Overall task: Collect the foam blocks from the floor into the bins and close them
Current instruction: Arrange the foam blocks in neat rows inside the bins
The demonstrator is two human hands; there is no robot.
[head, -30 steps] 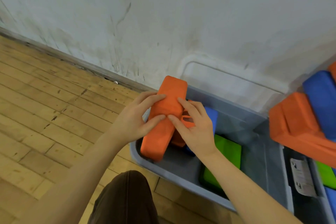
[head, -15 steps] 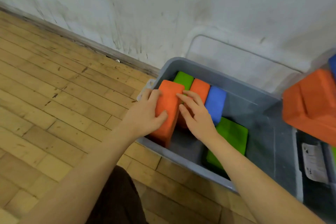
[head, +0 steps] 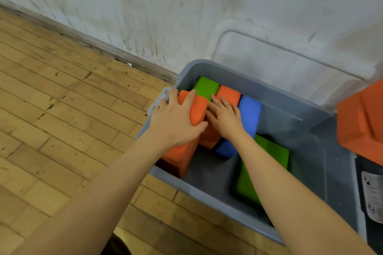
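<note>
A grey bin [head: 306, 151] stands on the wooden floor against the wall. Inside it, a green block [head: 207, 87], an orange block [head: 229, 94] and a blue block [head: 249, 114] stand on edge in a row, and another green block [head: 248, 182] lies flat on the bottom. My left hand [head: 176, 118] grips a long orange block [head: 180, 157] standing at the bin's left end, fingers over its top and thumb round its side. My right hand [head: 226, 116] lies beside it with straight fingers touching the row of blocks.
A pale bin lid [head: 290, 64] leans on the scuffed wall behind the bin. At the right edge is a second bin [head: 358, 203] with a paper label, with large orange blocks [head: 362, 126] piled over it. Wooden floor [head: 72, 120] stretches left.
The long orange block went down from above the rim into the bin's left end. My right hand slid off it onto the neighbouring blocks.
</note>
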